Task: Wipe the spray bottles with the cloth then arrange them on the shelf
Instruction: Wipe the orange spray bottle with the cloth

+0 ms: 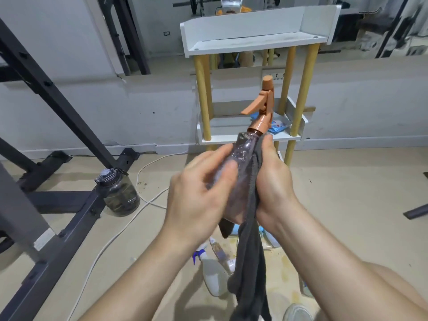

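A clear brownish spray bottle (243, 167) with an orange trigger head is held up in front of me, nozzle pointing away. My left hand (199, 188) grips its body from the left. My right hand (271, 181) presses a dark grey cloth (251, 256) against the bottle's right side; the cloth hangs down below. On the floor beneath lie a white spray bottle with a blue trigger (212, 272) and a slim clear bottle (220, 251). The white shelf unit (254, 40) with yellow legs stands ahead against the wall.
A blue packet (279, 126) lies on the shelf's middle tier. A dark water jug (119, 193) stands on the floor at left beside a black metal rack frame (58, 198). A white cable (143, 202) runs across the floor. A shoe (297, 312) shows at the bottom.
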`<state>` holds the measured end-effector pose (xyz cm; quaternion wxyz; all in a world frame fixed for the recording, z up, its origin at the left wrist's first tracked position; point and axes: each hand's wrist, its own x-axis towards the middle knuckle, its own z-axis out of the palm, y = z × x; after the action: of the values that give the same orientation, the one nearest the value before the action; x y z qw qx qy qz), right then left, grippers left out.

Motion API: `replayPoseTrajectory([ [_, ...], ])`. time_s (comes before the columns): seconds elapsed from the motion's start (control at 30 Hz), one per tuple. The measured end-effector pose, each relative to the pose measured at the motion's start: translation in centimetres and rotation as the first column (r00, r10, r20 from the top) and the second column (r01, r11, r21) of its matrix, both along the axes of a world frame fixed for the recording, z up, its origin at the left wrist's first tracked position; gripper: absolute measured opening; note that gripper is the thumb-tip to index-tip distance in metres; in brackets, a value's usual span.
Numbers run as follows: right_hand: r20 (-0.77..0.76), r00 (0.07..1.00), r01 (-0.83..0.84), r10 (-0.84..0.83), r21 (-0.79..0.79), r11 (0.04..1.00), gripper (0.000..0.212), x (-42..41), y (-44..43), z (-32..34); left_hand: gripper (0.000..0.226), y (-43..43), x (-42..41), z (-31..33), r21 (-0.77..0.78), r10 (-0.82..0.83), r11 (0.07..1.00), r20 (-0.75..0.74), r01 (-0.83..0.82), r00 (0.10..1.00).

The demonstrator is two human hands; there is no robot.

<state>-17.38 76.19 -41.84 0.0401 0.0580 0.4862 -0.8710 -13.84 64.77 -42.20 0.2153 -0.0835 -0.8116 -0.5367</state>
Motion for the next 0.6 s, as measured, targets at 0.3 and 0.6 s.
replayPoseTrajectory([
  [0.3, -0.341, 0.94, 0.158, 0.003, 0.442, 0.883, 0.043, 1.4, -1.9, -1.6, 0.007, 0.3, -1.1, 0.0, 0.303, -0.086, 0.953, 0.272, -0.001, 0.958],
  [0.6, -0.316, 0.948, 0.099, 0.033, 0.39, 0.915, 0.03, 0.2, -1.8, -0.7, 0.016, 0.8, -1.3, 0.8, 0.609, -0.035, 0.773, 0.319, -0.176, 0.947],
])
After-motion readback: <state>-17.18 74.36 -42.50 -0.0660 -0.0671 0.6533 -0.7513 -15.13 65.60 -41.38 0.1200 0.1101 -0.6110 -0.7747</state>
